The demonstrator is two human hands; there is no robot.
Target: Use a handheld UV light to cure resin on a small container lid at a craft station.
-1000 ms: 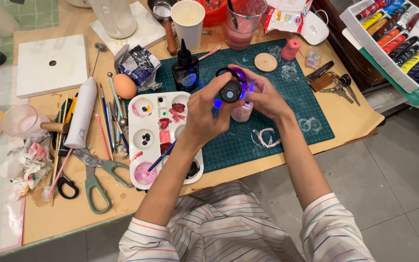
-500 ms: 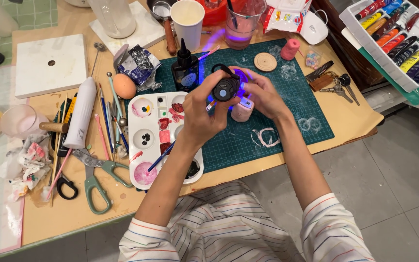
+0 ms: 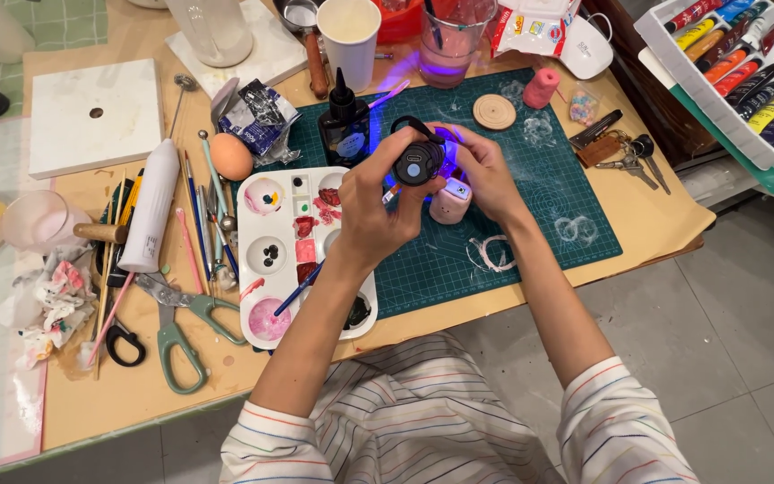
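Overhead, a small black UV torch (image 3: 417, 163) sits gripped in the fingers of the person's left hand (image 3: 374, 211), raised above the green cutting mat (image 3: 530, 224) and throwing violet light toward 12 o'clock. The right hand (image 3: 484, 175) is curled around the torch's far side at 3 o'clock; whether it grips the lamp or some small piece under the beam cannot be told. Directly beneath, at 6 o'clock from the torch, a small pale pink figure (image 3: 449, 201) stands on the mat, just under the hands.

At 10 o'clock from the torch stands a black dropper bottle (image 3: 344, 125), upright and close to the left knuckles. A white paint palette (image 3: 290, 255) with wet red and pink wells lies at 8 o'clock, under the left forearm, with a blue-handled brush (image 3: 306, 282) resting across it. A clear cup of pinkish water (image 3: 445, 49) stands at 12 o'clock, where the violet glow falls, and a white paper cup (image 3: 348, 36) beside it.

The risks appear to lie close in: a shift of the left elbow could smear the forearm through the palette's wet paint or flick the brush, a nudge of the knuckles could tip the bottle onto the mat, and a slip of either grip could drop the torch onto the pink figure. The beam also strays past the hands, so light may be missing its mark.
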